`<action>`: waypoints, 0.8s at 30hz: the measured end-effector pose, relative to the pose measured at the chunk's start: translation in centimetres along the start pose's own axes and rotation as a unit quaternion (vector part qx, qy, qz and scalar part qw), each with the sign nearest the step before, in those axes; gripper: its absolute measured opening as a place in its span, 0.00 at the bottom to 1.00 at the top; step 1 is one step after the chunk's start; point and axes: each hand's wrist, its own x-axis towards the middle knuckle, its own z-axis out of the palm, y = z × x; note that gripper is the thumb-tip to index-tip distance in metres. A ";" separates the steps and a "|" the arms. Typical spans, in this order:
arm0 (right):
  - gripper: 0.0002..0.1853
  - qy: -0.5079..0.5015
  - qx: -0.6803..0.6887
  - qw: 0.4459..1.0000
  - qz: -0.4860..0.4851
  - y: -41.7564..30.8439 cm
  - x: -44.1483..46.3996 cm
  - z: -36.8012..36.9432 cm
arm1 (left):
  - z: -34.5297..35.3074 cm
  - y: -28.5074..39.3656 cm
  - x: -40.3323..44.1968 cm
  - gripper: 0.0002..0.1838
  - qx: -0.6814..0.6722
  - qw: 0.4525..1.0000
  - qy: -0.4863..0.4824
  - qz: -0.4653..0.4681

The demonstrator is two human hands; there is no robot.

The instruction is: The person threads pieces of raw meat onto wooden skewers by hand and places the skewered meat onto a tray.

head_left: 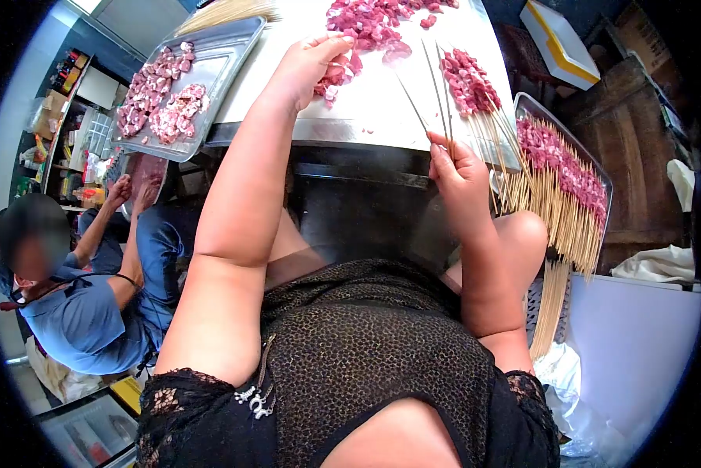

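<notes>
My left hand (315,66) is over the white table at the edge of a pile of red meat pieces (370,27), its fingers bent together; what they hold, if anything, is hidden. Near the table's front edge, my right hand (460,168) pinches the lower ends of a few thin skewers (435,86), which fan out and point away from me. To the right of them, loaded meat skewers (471,82) lie on the table with their bare sticks toward me.
A metal tray (245,47) with paler meat chunks stands on the left. At the right, another tray (609,187) bears many loaded skewers. A seated person (93,312) is at the left, both hands near a reddish board. A white-and-yellow box (557,47) stands back right.
</notes>
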 end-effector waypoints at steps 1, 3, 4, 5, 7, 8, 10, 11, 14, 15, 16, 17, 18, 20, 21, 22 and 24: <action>0.12 -0.007 0.004 1.000 0.003 0.1 0.0 0.0 | -0.2 -0.2 0.2 0.10 0.002 1.000 0.001 0.001; 0.12 -0.013 -0.016 1.000 0.000 0.3 0.0 -0.1 | -0.5 -1.0 0.9 0.11 -0.044 0.998 -0.046 0.004; 0.12 -0.018 -0.039 0.999 -0.003 0.4 -0.1 -0.1 | -0.4 -0.7 0.5 0.11 -0.043 0.998 -0.045 0.004; 0.12 -0.018 -0.038 0.999 -0.003 0.4 -0.2 0.0 | -0.1 -0.5 0.1 0.12 -0.045 0.997 -0.050 -0.025; 0.12 -0.014 -0.050 0.999 -0.009 0.1 -0.3 0.1 | 0.3 -0.6 -0.1 0.16 -0.048 0.996 -0.053 -0.056; 0.12 -0.014 -0.050 0.999 -0.009 0.0 -0.4 0.1 | 0.3 -0.8 0.1 0.16 -0.048 0.996 -0.053 -0.057; 0.12 -0.014 -0.057 0.998 -0.010 -0.2 -0.4 0.1 | 0.4 -1.1 0.3 0.16 -0.121 0.990 -0.056 -0.045; 0.12 -0.013 -0.057 0.998 -0.010 -0.1 -0.4 0.1 | 0.5 -1.1 0.4 0.16 -0.120 0.990 -0.056 -0.046; 0.11 -0.014 -0.062 0.998 -0.018 0.0 -0.4 0.1 | 0.9 -1.1 0.4 0.15 -0.145 0.986 -0.079 -0.034; 0.11 -0.014 -0.074 0.997 -0.021 -0.1 -0.4 0.2 | 1.2 -1.2 0.3 0.14 -0.157 0.985 -0.076 -0.010; 0.12 -0.014 -0.085 0.996 -0.024 -0.2 -0.4 0.2 | 1.4 -1.2 0.2 0.13 -0.168 0.983 -0.071 0.014; 0.12 -0.014 -0.084 0.996 -0.024 -0.2 -0.4 0.3 | 1.4 -1.1 0.1 0.13 -0.168 0.983 -0.071 0.014; 0.12 -0.011 -0.083 0.996 -0.024 -0.2 -0.3 0.4 | 1.4 -1.0 0.1 0.11 -0.175 0.982 -0.068 0.012; 0.11 -0.009 -0.081 0.996 -0.024 -0.2 -0.3 0.5 | 1.3 -1.0 0.1 0.10 -0.183 0.981 -0.064 0.011; 0.11 -0.009 -0.078 0.997 -0.022 -0.2 -0.3 0.5 | 1.2 -1.1 0.2 0.10 -0.181 0.981 -0.069 0.012; 0.11 -0.008 -0.074 0.997 -0.019 -0.2 -0.3 0.5 | 1.2 -1.0 0.2 0.11 -0.179 0.981 -0.074 0.013; 0.11 -0.010 -0.078 0.997 -0.022 -0.3 -0.2 0.6 | 1.3 -1.0 0.1 0.10 -0.184 0.980 -0.066 0.018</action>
